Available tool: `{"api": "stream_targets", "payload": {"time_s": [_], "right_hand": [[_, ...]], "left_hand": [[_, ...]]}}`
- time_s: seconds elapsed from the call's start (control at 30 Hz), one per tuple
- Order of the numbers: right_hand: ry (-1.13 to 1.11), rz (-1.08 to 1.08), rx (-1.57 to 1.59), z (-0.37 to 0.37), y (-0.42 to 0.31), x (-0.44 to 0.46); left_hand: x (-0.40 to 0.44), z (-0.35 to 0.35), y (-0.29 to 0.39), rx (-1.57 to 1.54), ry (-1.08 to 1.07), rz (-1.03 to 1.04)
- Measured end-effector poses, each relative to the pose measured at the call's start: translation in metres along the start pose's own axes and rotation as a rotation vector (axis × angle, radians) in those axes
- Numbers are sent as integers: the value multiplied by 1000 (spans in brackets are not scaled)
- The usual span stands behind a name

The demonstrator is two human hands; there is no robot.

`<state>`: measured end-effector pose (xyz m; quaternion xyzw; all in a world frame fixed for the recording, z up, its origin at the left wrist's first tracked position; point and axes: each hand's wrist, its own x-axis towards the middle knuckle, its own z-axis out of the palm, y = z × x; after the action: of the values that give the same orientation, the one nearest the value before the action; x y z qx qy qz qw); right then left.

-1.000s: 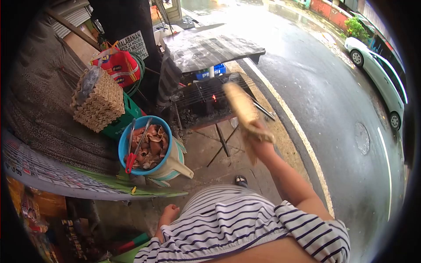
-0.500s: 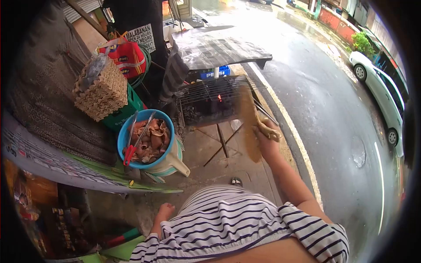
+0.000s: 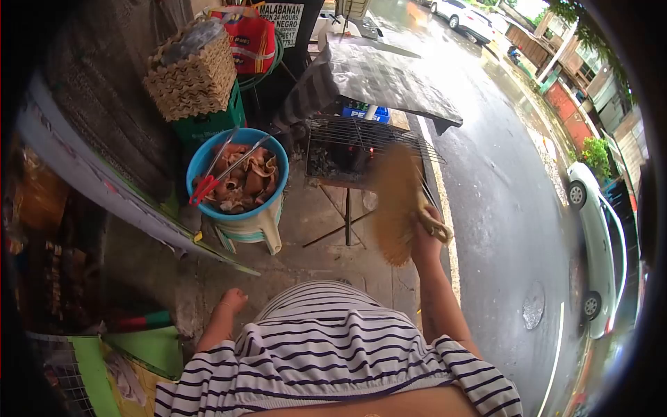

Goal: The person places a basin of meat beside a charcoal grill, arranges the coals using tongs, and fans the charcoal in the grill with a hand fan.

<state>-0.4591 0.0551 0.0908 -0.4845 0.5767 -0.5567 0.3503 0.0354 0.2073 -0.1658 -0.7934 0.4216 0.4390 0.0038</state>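
Note:
My right hand (image 3: 426, 235) grips the handle of a woven hand fan (image 3: 397, 208), its blade blurred by motion and held upright beside the charcoal grill (image 3: 340, 161). Under the wire grate (image 3: 368, 135) lie dark coals, with a small red glow near the fan. My left hand (image 3: 234, 299) hangs low by my side, fingers curled, and nothing shows in it. Left of the grill, a blue basin (image 3: 196, 163) full of raw meat pieces (image 3: 243, 177) rests on a pale plastic stool (image 3: 260, 233). Tongs with red handles (image 3: 203, 189) lie across the meat.
A grey cloth-like cover (image 3: 396, 76) spans behind the grill, above a blue Pepsi crate (image 3: 365, 111). Stacked egg trays (image 3: 186, 87) sit on a green crate (image 3: 205, 128). To the right runs a wet road (image 3: 500, 174) with a parked white car (image 3: 597, 243).
My view has shifted, so the basin and grill sit higher in the picture. The fan has swung and now shows its broad face more. My left hand stays low, still curled.

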Motion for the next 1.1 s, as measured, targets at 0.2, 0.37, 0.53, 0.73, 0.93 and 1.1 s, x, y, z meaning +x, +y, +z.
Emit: {"api": "stream_targets", "payload": {"time_s": [0.2, 0.37, 0.53, 0.73, 0.93, 1.1], "right_hand": [[-506, -27, -7, 9, -32, -22], [-337, -34, -183, 19, -40, -26], [-238, 0, -25, 11, -27, -26], [-414, -312, -325, 21, -32, -53], [-240, -113, -240, 44, -41, -56], [-247, 38, -48, 31, -2, -45]], "left_hand": [[3, 2, -30, -178, 49, 118], [-6, -16, -23, 23, 17, 169], [5, -18, -54, -89, 37, 88], [-10, -32, -56, 0, 32, 176], [-13, -40, -60, 96, 33, 201], [-5, -30, -82, 60, 79, 218]]}}
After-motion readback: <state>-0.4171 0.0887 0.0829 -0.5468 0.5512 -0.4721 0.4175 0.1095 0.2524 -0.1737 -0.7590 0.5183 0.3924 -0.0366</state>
